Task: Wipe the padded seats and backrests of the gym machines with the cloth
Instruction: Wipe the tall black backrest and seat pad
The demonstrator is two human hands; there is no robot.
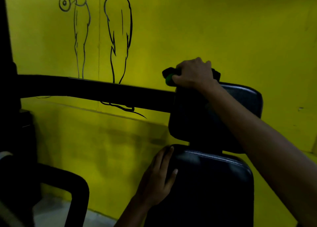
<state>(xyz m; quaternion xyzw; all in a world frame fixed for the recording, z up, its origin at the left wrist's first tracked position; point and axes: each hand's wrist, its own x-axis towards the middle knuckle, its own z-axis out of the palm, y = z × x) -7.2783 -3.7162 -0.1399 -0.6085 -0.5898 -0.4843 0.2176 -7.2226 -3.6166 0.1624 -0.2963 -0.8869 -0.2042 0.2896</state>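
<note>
Gym: padded machine (214,180), bodybuilder mural (103,29).

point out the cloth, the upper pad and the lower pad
cloth (169,79), head view, on the green bunch beside the right hand's thumb
upper pad (247,98), head view, on its glossy top right part
lower pad (214,184), head view, on its face

Glossy black padded backrest (243,98); matt yellow wall (205,29).

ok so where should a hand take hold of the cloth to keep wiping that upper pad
Hold the cloth by its bunched middle, coming from above, as the right hand does now. It lies draped over the top edge of the upper pad, so a grip curled down over that edge presses it to the padding. The left hand rests flat on the lower pad.
</note>
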